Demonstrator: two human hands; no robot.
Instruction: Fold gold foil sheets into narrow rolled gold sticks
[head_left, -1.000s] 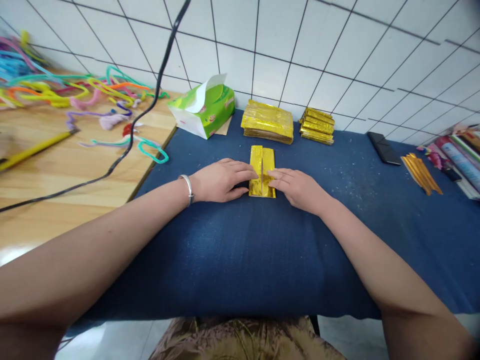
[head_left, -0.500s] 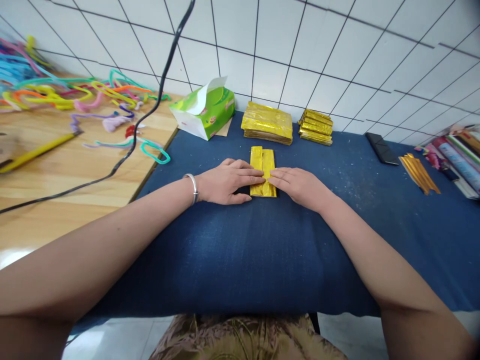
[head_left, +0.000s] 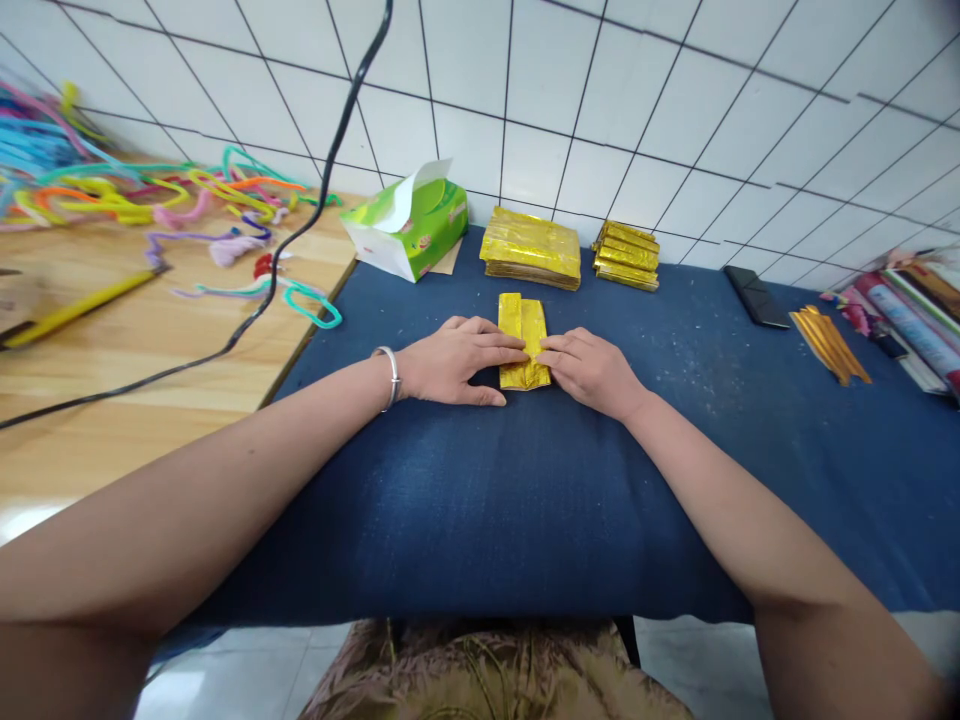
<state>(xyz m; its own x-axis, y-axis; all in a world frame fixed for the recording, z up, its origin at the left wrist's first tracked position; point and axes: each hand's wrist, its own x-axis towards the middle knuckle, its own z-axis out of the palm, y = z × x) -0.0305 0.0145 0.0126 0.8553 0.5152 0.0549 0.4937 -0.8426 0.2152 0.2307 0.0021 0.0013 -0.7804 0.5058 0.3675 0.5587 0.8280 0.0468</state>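
Note:
A folded gold foil paper [head_left: 532, 320] lies upright to me on the dark blue cloth. My left hand [head_left: 461, 362] rests flat with its fingertips on the paper's left half, thumb spread away below. At the paper's right edge, the fingers of my right hand [head_left: 589, 370] are bent and pressed together on the foil. Behind it sit a thick stack of gold paper [head_left: 531, 245] and a smaller pile of folded gold strips [head_left: 626, 252].
A green tissue box [head_left: 420, 225] stands at the back left. Colourful fuzzy wires [head_left: 112, 200] cover the wooden table, crossed by a black cable [head_left: 300, 228]. Rightward lie a black phone [head_left: 754, 295], orange-gold strips [head_left: 831, 342] and books [head_left: 911, 320].
The fingers of my right hand have curled in more at the paper's right edge. My left hand has stayed nearly still on the foil. The view has shifted slightly.

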